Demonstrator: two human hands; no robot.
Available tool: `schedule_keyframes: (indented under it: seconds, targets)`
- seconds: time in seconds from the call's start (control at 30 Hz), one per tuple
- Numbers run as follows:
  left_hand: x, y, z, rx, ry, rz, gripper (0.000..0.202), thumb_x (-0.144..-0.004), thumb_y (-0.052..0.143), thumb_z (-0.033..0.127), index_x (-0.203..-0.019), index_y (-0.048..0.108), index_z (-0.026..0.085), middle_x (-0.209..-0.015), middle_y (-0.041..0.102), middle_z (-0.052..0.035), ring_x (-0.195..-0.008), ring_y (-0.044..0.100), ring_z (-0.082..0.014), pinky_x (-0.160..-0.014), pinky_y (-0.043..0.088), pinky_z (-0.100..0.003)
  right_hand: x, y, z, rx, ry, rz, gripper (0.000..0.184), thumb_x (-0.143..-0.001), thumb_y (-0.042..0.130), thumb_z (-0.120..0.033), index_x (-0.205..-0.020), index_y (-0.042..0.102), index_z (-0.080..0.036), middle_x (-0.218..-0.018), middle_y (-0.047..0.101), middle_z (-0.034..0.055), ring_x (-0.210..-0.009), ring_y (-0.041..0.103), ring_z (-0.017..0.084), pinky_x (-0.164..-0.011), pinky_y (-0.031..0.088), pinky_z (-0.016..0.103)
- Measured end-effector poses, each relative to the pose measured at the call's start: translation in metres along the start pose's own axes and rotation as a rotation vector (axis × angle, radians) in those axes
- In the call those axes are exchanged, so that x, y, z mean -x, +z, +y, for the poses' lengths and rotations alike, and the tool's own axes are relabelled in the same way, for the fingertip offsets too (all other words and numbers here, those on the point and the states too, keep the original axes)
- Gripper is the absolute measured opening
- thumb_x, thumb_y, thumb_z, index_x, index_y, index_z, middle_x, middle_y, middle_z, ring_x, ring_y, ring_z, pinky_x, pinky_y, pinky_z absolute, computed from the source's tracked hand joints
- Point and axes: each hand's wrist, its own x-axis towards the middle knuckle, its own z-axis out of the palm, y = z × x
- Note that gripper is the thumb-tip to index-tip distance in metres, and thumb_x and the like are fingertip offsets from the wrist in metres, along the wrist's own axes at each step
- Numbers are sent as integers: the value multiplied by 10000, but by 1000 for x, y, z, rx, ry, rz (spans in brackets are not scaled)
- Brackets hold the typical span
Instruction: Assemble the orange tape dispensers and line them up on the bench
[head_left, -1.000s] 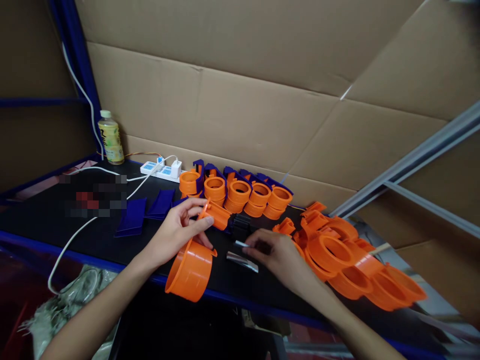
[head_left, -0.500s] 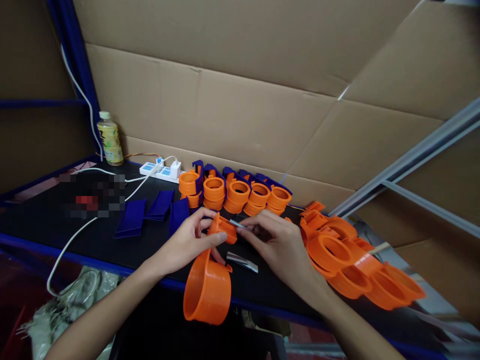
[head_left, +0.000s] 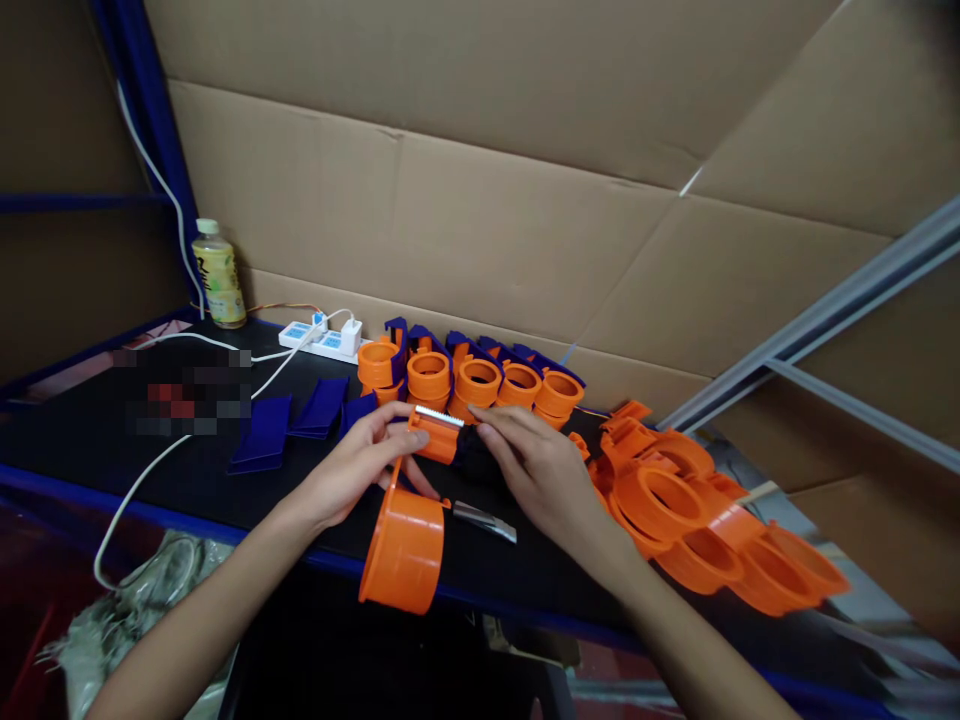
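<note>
My left hand [head_left: 375, 465] is closed on an orange plastic tape dispenser [head_left: 405, 555], its round hub hanging down in front of the table edge. Along the top of the dispenser's narrow end [head_left: 436, 440] lies a serrated metal blade [head_left: 439, 415]. Just beyond the blade's right end is my right hand [head_left: 536, 455], thumb and fingertips close together; what is between them, if anything, cannot be made out. A dark object [head_left: 476, 458] shows below those fingertips. A shiny flat metal strip [head_left: 485, 522] rests on the black tabletop between my hands.
Behind stands a row of orange dispensers with blue parts [head_left: 478, 378]. Blue plastic pieces [head_left: 262, 432] lie left. More orange dispenser bodies [head_left: 701, 515] are heaped right. A power strip [head_left: 322, 340], white cable [head_left: 150, 475] and drink bottle [head_left: 219, 275] are at the back left.
The blade, earlier pinched in my right fingers, now lies along the dispenser's end. The dispenser has turned and shifted slightly left and up. My right fingertips have moved off the blade's middle.
</note>
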Motion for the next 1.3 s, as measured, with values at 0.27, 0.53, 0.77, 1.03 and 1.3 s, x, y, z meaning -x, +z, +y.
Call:
schedule_keyframes:
  seconds: [0.27,0.53,0.77,1.03,1.3]
  targets:
    - [2,-11,13,-3,8,17,377,-875,707,382,-1155,546,189,-663,717,-28,-600,752,-235,-502,531,-242,22,21,23,343,80,-386,180,-972,603,-269,-1071,733,-196,-1041,738,94,-967,682,248,-734,513,324]
    - [2,-11,12,0,10,16,357,-866,719,373,-1125,554,192,-744,718,-24,-609,754,-224,-522,549,-258,29,37,29,406,62,-470,198,-895,646,-122,-1069,712,-188,-1053,726,103,-1005,663,251,-747,515,311]
    - [2,-12,11,-59,41,78,357,-875,713,358,-1150,555,195,-752,730,-18,-644,766,-219,-575,553,-258,30,13,28,40,63,-225,246,-939,610,-208,-1169,687,-243,-1118,730,69,-1027,688,222,-855,560,350]
    - [-2,-2,-1,-100,47,-10,378,-883,714,360,-1179,550,192,-1075,740,-106,-688,776,-213,-473,479,-198,17,-5,-8,-210,-7,177,130,-935,671,-295,-1052,674,-240,-1019,741,52,-875,700,196,-709,579,304]
    - [-3,7,-7,-32,54,-59,293,-883,709,329,-1083,546,192,-1053,729,-82,-639,756,-192,-585,585,-277,7,17,-29,-218,-76,318,189,-964,612,-200,-1114,710,-261,-1071,693,69,-986,687,199,-859,586,352]
